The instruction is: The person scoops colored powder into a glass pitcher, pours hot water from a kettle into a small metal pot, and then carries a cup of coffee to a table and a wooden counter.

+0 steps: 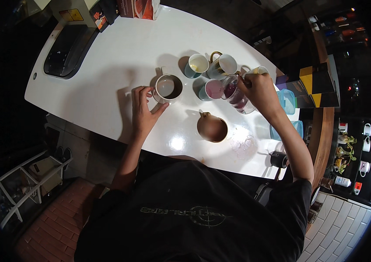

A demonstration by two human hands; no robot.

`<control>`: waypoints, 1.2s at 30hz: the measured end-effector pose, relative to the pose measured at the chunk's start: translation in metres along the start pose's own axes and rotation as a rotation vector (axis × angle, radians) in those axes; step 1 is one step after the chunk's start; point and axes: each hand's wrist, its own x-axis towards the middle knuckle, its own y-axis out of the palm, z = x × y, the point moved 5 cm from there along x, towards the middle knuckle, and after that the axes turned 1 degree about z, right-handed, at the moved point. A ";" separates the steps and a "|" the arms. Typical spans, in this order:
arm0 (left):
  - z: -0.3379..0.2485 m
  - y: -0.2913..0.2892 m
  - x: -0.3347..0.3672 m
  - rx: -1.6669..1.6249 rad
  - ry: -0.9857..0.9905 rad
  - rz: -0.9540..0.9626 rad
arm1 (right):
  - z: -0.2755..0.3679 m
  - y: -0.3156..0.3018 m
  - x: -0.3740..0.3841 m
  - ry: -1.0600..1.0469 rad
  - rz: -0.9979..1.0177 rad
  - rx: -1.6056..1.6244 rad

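My right hand (259, 91) grips a clear glass pitcher (237, 96) holding dark red liquid, tilted with its lip over a teal mug (213, 89) that has pink liquid inside. My left hand (144, 109) rests on the white table (106, 65), its fingers and thumb against the base of a white mug (169, 87) with dark liquid. Behind stand a teal mug (197, 65) with pale contents, a dark mug with a gold handle (223, 64) and a small cup (260, 70) partly hidden by my right hand. A brown mug (212, 127) stands nearest me.
A black flat device (68, 50) lies at the table's far left, with boxes (139, 8) behind it. Blue-lidded containers (287, 100) sit at the right edge. A small dark pitcher (278, 159) is near my right elbow. A wire rack (28, 183) stands on the floor at left.
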 end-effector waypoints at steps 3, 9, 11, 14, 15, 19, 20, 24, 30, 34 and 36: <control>0.000 0.000 0.001 -0.004 -0.007 0.001 | 0.006 0.001 0.004 -0.036 0.001 -0.072; 0.002 -0.001 -0.001 -0.020 -0.002 -0.005 | 0.001 0.012 0.015 -0.050 0.068 -0.181; 0.002 -0.001 0.000 -0.013 0.003 -0.001 | 0.001 0.015 0.016 -0.043 0.101 -0.162; 0.001 -0.003 0.000 -0.009 -0.002 -0.007 | 0.008 0.015 0.017 -0.076 0.113 -0.206; 0.001 -0.003 0.000 -0.011 -0.007 -0.010 | 0.011 0.015 0.018 -0.080 0.116 -0.208; 0.001 -0.004 0.000 -0.005 0.007 -0.017 | 0.022 0.016 0.022 -0.089 0.160 -0.304; 0.001 -0.004 0.000 -0.002 0.009 -0.016 | 0.024 0.017 0.022 -0.101 0.163 -0.361; 0.001 -0.004 0.001 -0.024 0.000 -0.019 | 0.030 0.020 0.024 -0.149 0.147 -0.444; -0.002 -0.007 0.002 -0.026 -0.021 0.003 | 0.054 0.023 0.027 -0.218 0.178 -0.489; -0.004 -0.009 0.002 -0.034 -0.041 -0.001 | 0.059 0.033 0.026 -0.266 0.217 -0.580; -0.005 -0.010 0.002 -0.044 -0.046 -0.004 | 0.061 0.036 0.026 -0.288 0.228 -0.577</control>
